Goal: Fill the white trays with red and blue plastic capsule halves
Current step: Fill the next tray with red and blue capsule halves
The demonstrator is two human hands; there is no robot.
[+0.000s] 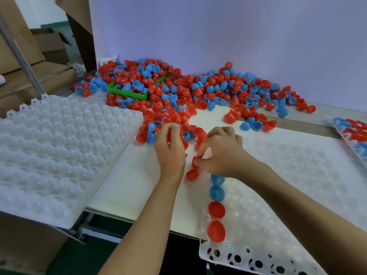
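A big heap of red and blue capsule halves point(198, 90) covers the back of the white table. A white tray point(297, 175) lies in front of me; its left column holds two blue halves point(217, 190) and two red halves point(216, 220). My left hand point(170, 147) curls over red halves at the heap's near edge. My right hand point(220, 149) pinches a nested string of red halves point(195, 161) that hangs down to the tray's far left corner.
A stack of empty white trays point(55, 151) sits at the left on a cardboard box. A green bin point(129, 93) is buried in the heap. A partly filled tray point(353, 133) lies at the right edge. Cardboard boxes point(39, 48) stand at the back left.
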